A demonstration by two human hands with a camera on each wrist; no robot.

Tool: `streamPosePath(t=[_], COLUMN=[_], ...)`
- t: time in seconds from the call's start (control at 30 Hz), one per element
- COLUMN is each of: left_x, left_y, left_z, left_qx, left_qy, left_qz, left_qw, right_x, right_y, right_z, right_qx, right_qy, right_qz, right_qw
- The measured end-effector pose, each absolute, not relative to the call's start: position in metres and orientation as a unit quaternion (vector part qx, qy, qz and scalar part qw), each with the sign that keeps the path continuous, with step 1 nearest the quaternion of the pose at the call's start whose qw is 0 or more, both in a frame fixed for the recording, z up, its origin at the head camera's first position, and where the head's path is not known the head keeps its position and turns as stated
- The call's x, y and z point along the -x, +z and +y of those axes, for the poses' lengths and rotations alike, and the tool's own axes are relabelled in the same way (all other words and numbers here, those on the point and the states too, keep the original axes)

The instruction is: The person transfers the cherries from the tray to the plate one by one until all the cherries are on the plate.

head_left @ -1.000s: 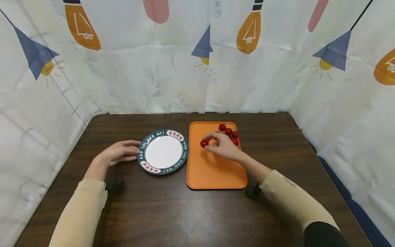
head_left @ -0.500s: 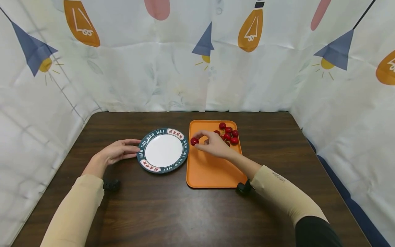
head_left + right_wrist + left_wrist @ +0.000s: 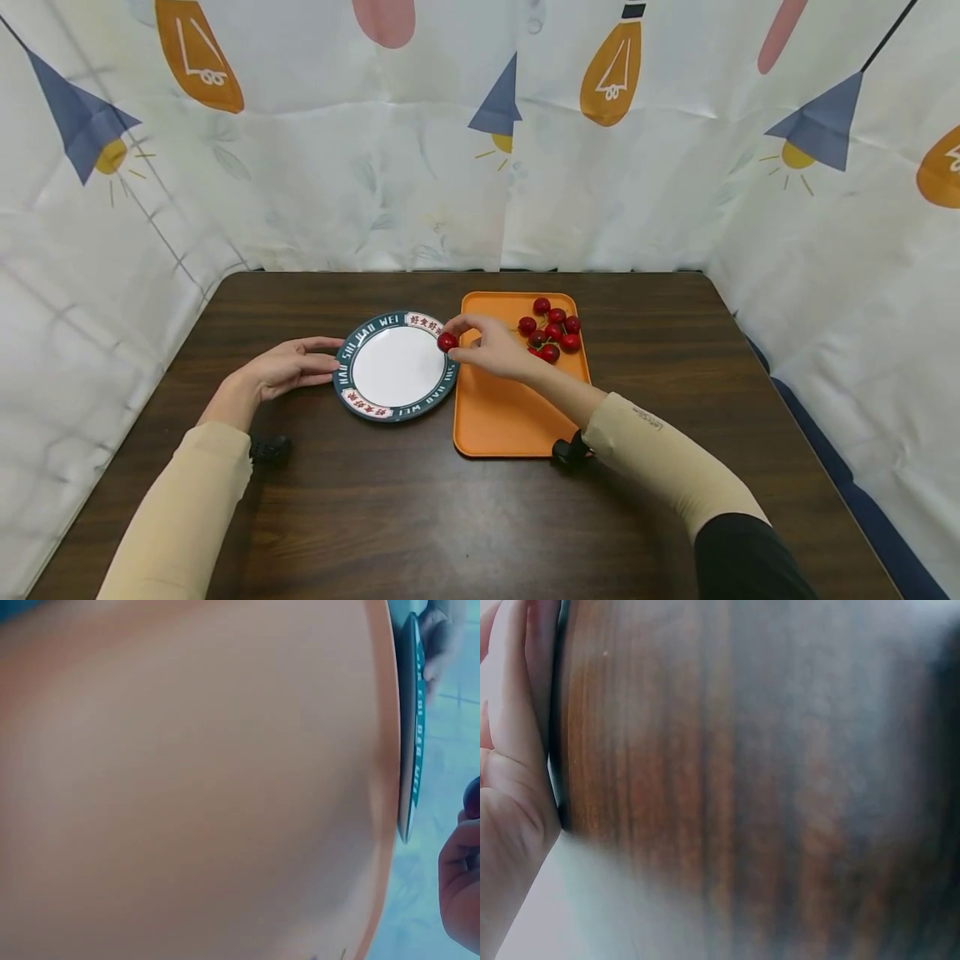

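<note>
Here, a glossy round cherry (image 3: pixel 447 342) is pinched by the right hand (image 3: pixel 490 345) over the lettered rim of a circular plate (image 3: pixel 397 367), whose opposite edge is touched by the left hand (image 3: pixel 283 367), fingers extended.

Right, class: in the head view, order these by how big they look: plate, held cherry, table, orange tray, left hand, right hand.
1. Table
2. Orange tray
3. Plate
4. Left hand and right hand: too alike to rank against each other
5. Held cherry
</note>
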State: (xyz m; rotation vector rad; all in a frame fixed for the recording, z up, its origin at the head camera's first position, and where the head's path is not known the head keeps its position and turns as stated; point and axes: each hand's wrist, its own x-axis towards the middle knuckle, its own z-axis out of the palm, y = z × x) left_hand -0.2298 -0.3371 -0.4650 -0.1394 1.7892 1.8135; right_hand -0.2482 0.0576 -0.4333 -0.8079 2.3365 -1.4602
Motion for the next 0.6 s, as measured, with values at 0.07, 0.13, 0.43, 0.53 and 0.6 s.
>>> streamPosePath(t=[0.07,0.13,0.43,0.53,0.6], left_x=[0.230,0.231,0.231,0.230,0.230], left_y=[-0.465,-0.465,-0.467,-0.466,-0.466], left_z=[-0.337,-0.337,-0.339,-0.339,-0.339], left_qx=[0.051,0.050,0.044,0.040,0.038], left_qy=[0.682,0.682,0.687,0.687,0.687], left_qz=[0.669,0.668,0.662,0.660,0.660], left_qw=[0.292,0.294,0.298,0.300,0.301], right_x=[0.249,0.249,0.249,0.250,0.250], right_y=[-0.433,-0.434,-0.440,-0.440,-0.442], right_z=[0.051,0.044,0.026,0.021,0.017], right_qx=[0.282,0.281,0.275,0.268,0.265], right_qy=[-0.496,-0.484,-0.482,-0.481,-0.481], right_qz=[0.809,0.817,0.815,0.818,0.819], right_qw=[0.138,0.141,0.166,0.166,0.165])
